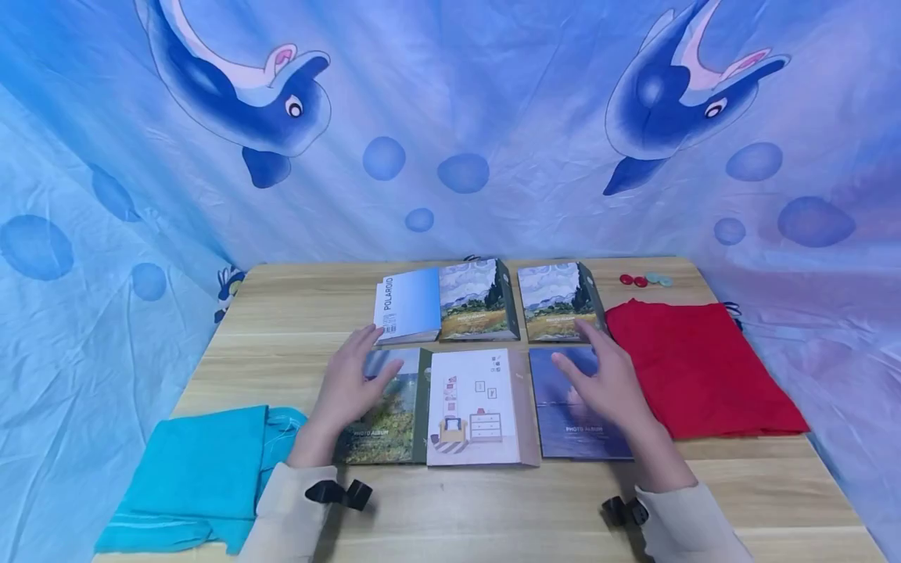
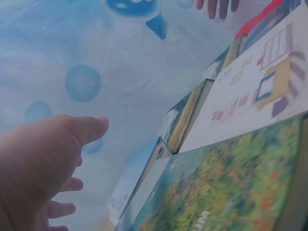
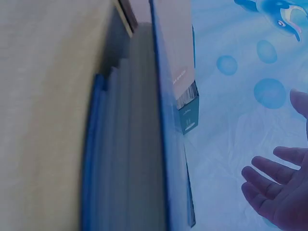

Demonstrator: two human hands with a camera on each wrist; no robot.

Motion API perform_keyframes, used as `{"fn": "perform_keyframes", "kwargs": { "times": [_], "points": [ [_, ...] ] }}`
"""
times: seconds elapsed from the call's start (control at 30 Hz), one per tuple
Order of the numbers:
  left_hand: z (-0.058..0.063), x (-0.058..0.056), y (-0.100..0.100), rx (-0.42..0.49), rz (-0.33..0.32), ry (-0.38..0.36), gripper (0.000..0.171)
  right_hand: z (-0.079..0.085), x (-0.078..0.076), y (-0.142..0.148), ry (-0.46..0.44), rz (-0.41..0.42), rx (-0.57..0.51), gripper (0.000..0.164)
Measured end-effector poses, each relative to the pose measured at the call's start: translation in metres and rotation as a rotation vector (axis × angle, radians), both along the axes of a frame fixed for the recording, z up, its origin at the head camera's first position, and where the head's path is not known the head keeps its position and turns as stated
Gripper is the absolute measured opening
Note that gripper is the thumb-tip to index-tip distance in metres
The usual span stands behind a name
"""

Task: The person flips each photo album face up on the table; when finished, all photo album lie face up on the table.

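Observation:
My left hand [image 1: 348,385] hovers with fingers spread over the left edge of a photo album with a meadow painting [image 1: 394,422]. Above the right side of a dark blue photo album [image 1: 563,418], my right hand [image 1: 611,383] is spread too, holding nothing. Between them lies a white album with a drawn room [image 1: 472,399]. Behind these is a row with a light blue Polaroid album [image 1: 411,301] and two wheat-field albums, one in the middle [image 1: 468,301] and one on the right [image 1: 552,297]. The left wrist view shows the left thumb and fingers [image 2: 91,129] apart from the covers.
A folded turquoise cloth [image 1: 197,469] lies at the table's left front. On the right is a red cloth [image 1: 704,371], with red discs [image 1: 633,280] and pale green discs [image 1: 658,279] behind it. A blue dolphin-print curtain [image 1: 450,117] hangs around the wooden table [image 1: 450,516].

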State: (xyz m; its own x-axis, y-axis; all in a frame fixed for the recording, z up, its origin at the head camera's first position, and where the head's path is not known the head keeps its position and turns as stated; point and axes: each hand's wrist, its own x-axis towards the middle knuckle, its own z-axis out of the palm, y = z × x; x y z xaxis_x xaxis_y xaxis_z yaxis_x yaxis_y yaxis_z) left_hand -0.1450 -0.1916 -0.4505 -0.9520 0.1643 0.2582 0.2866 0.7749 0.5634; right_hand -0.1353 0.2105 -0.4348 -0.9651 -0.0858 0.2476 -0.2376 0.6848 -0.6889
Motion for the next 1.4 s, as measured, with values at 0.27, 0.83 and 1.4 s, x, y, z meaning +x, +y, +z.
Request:
{"fn": "perform_keyframes", "kwargs": {
  "times": [0.27,0.83,1.4],
  "points": [
    [-0.002,-0.017,-0.007,0.048,0.001,-0.034,0.068,0.003,-0.029,-0.018,-0.006,0.027,-0.070,0.069],
    [0.006,-0.060,-0.004,0.202,-0.004,-0.162,0.068,0.006,-0.080,-0.085,-0.174,0.139,-0.305,0.064],
    [-0.018,-0.088,0.006,0.388,0.123,-0.270,0.067,-0.015,-0.120,-0.160,-0.471,0.246,-0.494,0.065]
  ]
}}
